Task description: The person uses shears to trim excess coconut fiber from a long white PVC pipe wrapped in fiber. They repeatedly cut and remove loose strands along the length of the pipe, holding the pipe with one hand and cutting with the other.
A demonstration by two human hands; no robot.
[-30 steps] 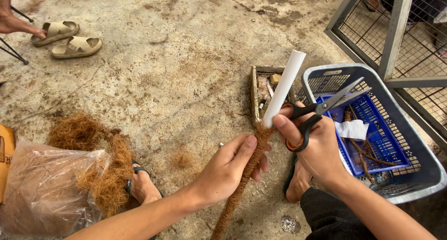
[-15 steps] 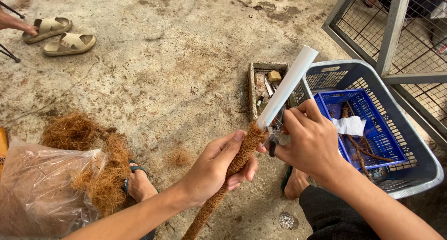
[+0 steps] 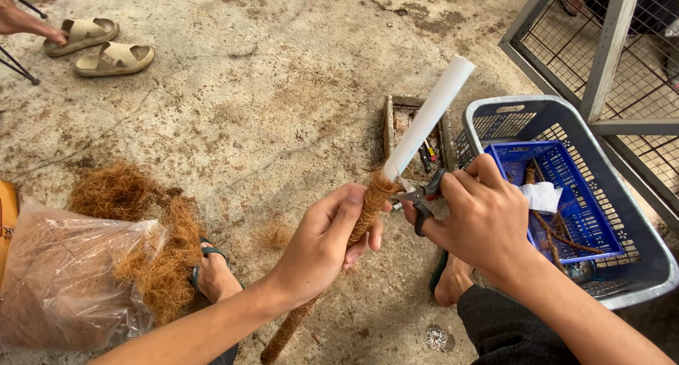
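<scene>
Since a moment ago, the right hand (image 3: 488, 216) is dropping the scissors (image 3: 419, 197) from above the basket to the pole's fibre edge, and the pole is tilting a little flatter.

Largest first: the grey basket (image 3: 636, 280) is sitting on the concrete floor (image 3: 247, 75) at right, with a blue tray (image 3: 566, 174) nested inside. The pole (image 3: 396, 181), a white pipe wrapped below in brown coconut fibre, is lying across the middle, its long axis running from lower left to upper right, bare white end pointing up and away. It looks light and stiff; the rough fibre gives the surest hold, the bare pipe being smoother. The left hand (image 3: 325, 241) is curling its fingers closed round the wrapped part. Right fingers are closing through the scissor handles, blades at the wrap's top edge.
</scene>
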